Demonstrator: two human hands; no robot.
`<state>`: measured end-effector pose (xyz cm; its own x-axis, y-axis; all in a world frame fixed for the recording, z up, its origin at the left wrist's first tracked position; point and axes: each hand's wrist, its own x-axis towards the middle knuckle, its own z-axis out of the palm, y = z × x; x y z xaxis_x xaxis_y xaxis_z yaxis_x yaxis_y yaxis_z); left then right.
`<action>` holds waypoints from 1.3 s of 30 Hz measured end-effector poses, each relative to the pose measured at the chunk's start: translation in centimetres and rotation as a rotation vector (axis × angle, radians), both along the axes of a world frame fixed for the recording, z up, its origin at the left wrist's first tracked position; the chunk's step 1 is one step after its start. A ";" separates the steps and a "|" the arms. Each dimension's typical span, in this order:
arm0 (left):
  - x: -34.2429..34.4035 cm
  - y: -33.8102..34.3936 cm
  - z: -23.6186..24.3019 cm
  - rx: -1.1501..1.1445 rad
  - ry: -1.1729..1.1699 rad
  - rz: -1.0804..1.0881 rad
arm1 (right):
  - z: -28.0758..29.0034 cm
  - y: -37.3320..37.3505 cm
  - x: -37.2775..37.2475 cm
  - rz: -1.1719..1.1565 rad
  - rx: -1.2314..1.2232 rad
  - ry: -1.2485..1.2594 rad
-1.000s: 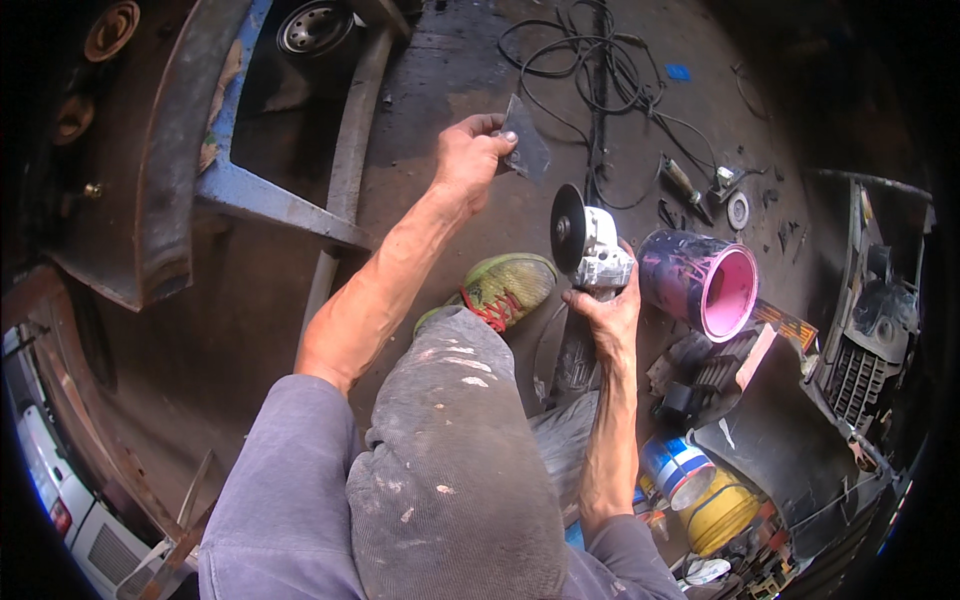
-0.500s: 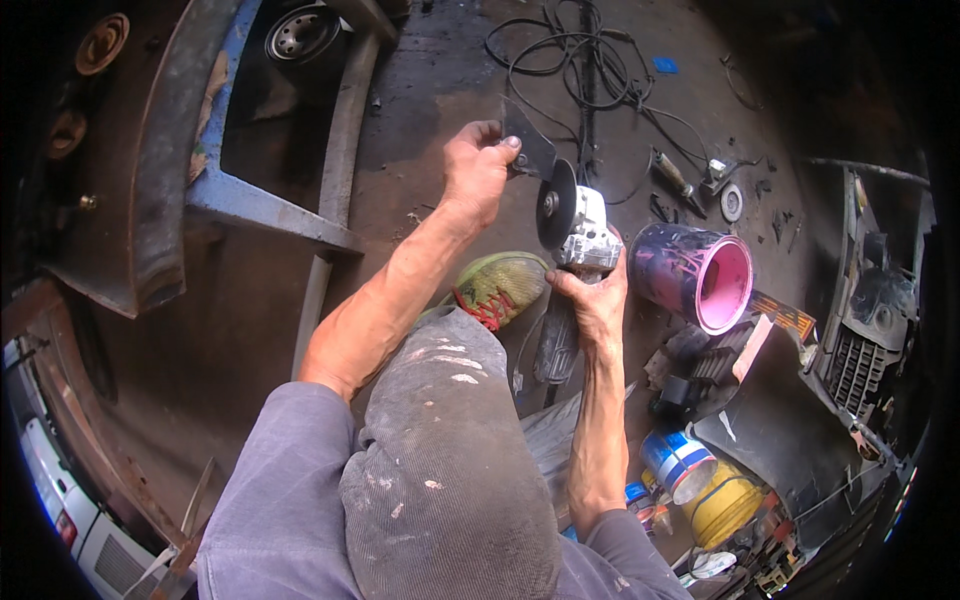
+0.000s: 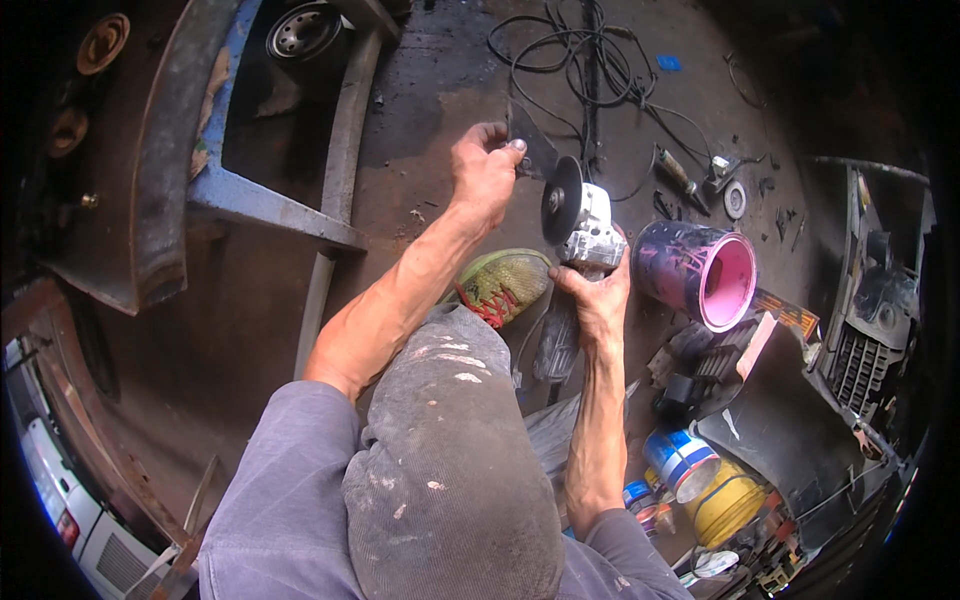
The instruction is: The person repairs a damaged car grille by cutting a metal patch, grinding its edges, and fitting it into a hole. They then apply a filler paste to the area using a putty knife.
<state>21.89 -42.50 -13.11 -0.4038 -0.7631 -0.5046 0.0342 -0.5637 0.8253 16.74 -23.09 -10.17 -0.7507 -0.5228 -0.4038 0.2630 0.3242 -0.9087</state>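
My left hand (image 3: 483, 175) pinches a small dark angular plate (image 3: 532, 142) by its left side, thumb on top. In my right hand (image 3: 600, 292) is an angle grinder (image 3: 595, 236), white-headed, with a black disc (image 3: 563, 201) facing left, upright at the right lower edge of the plate. I cannot tell whether disc and plate touch. My bent leg in grey trousers lies between my forearms, its yellow-green shoe (image 3: 500, 285) with red laces below the hands. A pink-lined paint bucket (image 3: 675, 275) lies on its side just right of my right hand.
A blue metal frame (image 3: 255, 205) and curved panels stand left. Coiled black cables (image 3: 565, 60), a hand tool (image 3: 680, 178) and a round disc (image 3: 734, 202) lie on the floor ahead. Cans (image 3: 685, 465), a yellow bucket (image 3: 725, 505) and car grille parts (image 3: 865, 370) crowd the right.
From a second ago, the grinder has moved up and slightly left, and the plate down and right, so disc and plate have come together. Since half a second ago they have shifted slightly.
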 end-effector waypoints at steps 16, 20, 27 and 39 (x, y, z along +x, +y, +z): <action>0.4 -1.7 -0.6 0.334 0.136 0.199 | -0.5 1.5 0.4 -0.045 0.007 -0.105; 1.9 -2.8 -3.5 0.429 0.174 -0.026 | -0.2 1.4 0.0 -0.056 -0.021 -0.102; 4.2 -1.8 -5.0 0.013 -0.264 -0.346 | 0.0 1.5 0.0 -0.062 -0.020 -0.135; 6.2 -2.5 -2.7 -0.004 -0.103 -0.386 | -1.7 3.9 -1.2 -0.103 -0.267 -0.414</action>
<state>28.11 -45.02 -15.81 -0.6088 -0.5675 -0.5544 -0.2625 -0.5154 0.8158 15.58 -19.23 -11.88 -0.6093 -0.5798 -0.5409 0.6371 0.0483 -0.7693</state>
